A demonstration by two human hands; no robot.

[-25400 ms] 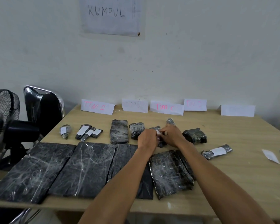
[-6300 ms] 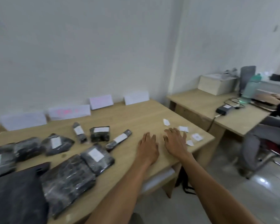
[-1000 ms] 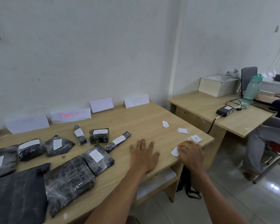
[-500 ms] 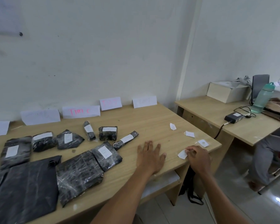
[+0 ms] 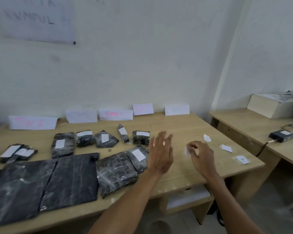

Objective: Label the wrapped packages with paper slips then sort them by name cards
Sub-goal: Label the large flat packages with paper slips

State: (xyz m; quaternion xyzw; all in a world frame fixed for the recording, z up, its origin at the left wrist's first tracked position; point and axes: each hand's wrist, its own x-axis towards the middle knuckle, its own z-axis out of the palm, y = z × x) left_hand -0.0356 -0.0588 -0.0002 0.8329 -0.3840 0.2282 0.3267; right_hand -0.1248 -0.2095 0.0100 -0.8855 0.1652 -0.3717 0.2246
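Note:
My right hand [image 5: 201,155] hovers over the table's right part and pinches a small white paper slip [image 5: 186,151] between thumb and fingers. My left hand [image 5: 161,153] is raised just left of it, fingers spread, holding nothing. Black wrapped packages lie to the left; the smaller ones, such as the one at centre [image 5: 141,137], carry white slips. A medium package [image 5: 116,171] and two large flat ones [image 5: 71,178] show no slip. Several name cards [image 5: 115,114] lean against the wall. Three loose slips [image 5: 225,148] lie at the right.
The wooden table [image 5: 184,127] ends close to my right arm. A second desk [image 5: 254,127] stands further right with a cardboard box [image 5: 271,105] and a black adapter [image 5: 280,135] with cables. A paper sign [image 5: 35,19] hangs on the wall.
My right hand has lifted a paper slip off the table edge and moved it left. My left hand has risen from flat on the table. The view has swung left.

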